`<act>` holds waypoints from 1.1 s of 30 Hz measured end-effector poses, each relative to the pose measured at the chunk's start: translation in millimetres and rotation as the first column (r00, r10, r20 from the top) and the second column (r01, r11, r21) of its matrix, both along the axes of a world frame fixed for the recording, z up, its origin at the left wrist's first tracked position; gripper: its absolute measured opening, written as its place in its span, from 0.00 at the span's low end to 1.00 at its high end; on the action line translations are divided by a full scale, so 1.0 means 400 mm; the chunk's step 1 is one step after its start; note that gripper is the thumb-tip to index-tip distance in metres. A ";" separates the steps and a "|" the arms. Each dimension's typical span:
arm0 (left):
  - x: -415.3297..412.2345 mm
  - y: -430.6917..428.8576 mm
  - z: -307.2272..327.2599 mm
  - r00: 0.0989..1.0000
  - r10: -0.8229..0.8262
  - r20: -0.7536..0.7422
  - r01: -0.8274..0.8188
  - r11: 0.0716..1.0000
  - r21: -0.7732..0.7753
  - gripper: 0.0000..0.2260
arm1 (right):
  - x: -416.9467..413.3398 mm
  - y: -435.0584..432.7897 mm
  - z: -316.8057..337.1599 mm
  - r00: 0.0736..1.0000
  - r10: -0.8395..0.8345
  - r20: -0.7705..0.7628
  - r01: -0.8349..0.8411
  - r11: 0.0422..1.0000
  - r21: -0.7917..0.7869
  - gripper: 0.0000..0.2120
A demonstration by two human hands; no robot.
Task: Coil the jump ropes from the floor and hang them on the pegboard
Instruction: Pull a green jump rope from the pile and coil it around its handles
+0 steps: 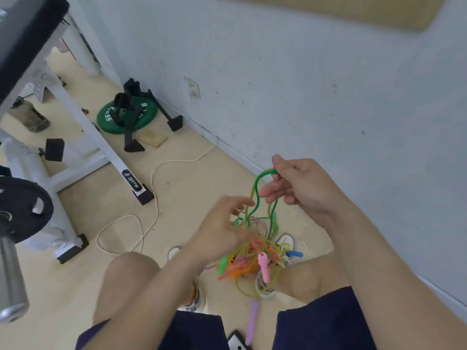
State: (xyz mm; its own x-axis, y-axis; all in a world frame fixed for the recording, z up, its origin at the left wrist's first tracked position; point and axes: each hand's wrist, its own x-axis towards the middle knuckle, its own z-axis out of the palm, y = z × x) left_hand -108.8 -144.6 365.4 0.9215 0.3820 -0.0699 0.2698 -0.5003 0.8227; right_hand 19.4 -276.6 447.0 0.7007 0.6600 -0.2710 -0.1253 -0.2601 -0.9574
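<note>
**Early stage: nothing coiled yet**

Right hand [303,188] pinches a green rope [255,193] loop, raised above the pile. Left hand [222,228] is blurred, fingers loose beside it, apparently gripping nothing. Other jump ropes [252,261] lie tangled on the floor between the feet. Visible pegboard [353,11] edge is bare.

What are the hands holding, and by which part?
The right hand pinches the green rope at the top of its raised loop; the left hand is blurred, cannot tell.

Home gym: weight plate [127,114], rack [101,147]
</note>
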 end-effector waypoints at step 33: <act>0.169 0.039 0.638 0.557 0.396 0.730 0.102 0.840 -0.533 0.12 | -0.089 0.036 -0.130 0.990 0.033 0.137 -0.035 0.999 0.015 0.29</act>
State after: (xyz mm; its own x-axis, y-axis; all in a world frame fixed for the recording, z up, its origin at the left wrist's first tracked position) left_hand -41.4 -129.1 620.7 0.6095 0.6600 0.4392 -0.5789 -0.0080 0.8154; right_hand -16.0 -262.1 395.0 0.7075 0.6877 -0.1631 0.0154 -0.2457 -0.9692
